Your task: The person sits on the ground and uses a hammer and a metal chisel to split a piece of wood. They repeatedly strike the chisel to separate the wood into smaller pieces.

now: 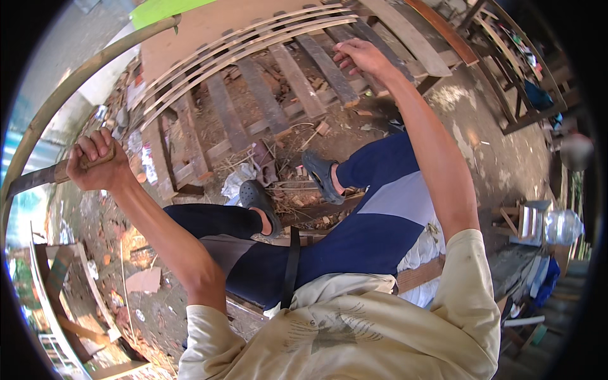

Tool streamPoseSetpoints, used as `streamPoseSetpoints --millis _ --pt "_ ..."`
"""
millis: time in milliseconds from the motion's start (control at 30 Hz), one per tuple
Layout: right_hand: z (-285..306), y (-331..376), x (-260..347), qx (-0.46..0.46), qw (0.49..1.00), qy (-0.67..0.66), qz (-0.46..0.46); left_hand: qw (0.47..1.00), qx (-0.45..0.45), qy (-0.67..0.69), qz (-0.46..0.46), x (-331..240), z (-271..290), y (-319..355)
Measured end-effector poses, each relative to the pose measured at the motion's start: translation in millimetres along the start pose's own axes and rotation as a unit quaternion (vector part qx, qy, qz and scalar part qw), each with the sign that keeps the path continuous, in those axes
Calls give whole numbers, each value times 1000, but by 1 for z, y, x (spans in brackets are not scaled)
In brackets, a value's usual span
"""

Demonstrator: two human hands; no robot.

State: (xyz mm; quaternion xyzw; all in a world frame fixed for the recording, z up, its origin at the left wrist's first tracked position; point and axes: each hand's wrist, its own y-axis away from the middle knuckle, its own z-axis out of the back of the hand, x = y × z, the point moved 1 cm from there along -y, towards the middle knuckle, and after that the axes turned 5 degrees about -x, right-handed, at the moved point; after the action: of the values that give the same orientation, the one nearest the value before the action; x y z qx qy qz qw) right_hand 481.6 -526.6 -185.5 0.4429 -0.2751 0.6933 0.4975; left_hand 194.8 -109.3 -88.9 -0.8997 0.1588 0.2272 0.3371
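My left hand is closed round the wooden handle of a tool whose dark, flat metal part reaches toward the left rim; its far end is hard to make out beside a curved pole. Over the far slats my right hand is raised with fingers loosely curled and apart, and nothing shows in it. Near it lie several thin, pale wooden strips, set lengthwise across a slatted wooden frame. The strips' right ends come close to my right hand without visible contact.
Between my feet and the slatted frame are scraps, a brown piece and a white crumpled bag. A wooden bench stands far right. At the right are a clear plastic jug and piled items; a wooden frame stands lower left.
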Motion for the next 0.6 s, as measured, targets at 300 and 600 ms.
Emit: streamPoseSetpoints --millis 300,600 --pt "55 31 -190 101 929 209 -290 978 105 111 139 127 -40 20" --pt "-5 109 -364 286 860 391 -161 968 172 66 173 210 -89 36"
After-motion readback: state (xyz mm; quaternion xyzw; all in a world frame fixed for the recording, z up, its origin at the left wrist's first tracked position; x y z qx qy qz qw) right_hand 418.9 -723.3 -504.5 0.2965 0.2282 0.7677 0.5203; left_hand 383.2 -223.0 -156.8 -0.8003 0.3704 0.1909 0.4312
